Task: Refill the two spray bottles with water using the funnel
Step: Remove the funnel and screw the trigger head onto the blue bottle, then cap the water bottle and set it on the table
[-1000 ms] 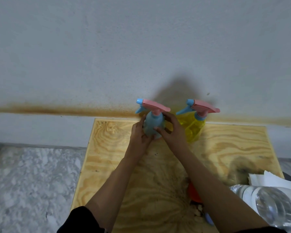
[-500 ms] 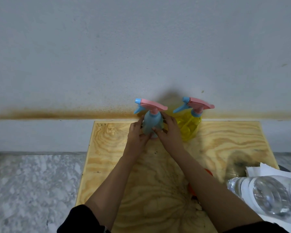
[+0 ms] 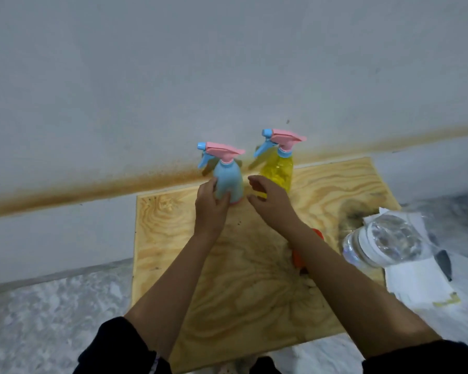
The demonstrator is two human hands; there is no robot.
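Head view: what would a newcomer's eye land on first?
Two spray bottles with pink tops stand at the far edge of the wooden board: the blue spray bottle, held by the left hand, and the yellow spray bottle to its right. The right hand hovers between them, holding nothing.

Item count, one worktop (image 3: 173,238).
2 spray bottles: the blue spray bottle (image 3: 227,182) and the yellow spray bottle (image 3: 277,168), each with 1 pink-and-blue trigger head; 1 clear water bottle (image 3: 384,241); 1 orange item (image 3: 299,259), mostly hidden behind a forearm; 2 hands, left hand (image 3: 210,209) and right hand (image 3: 270,201); white paper sheets (image 3: 416,282), number not readable.
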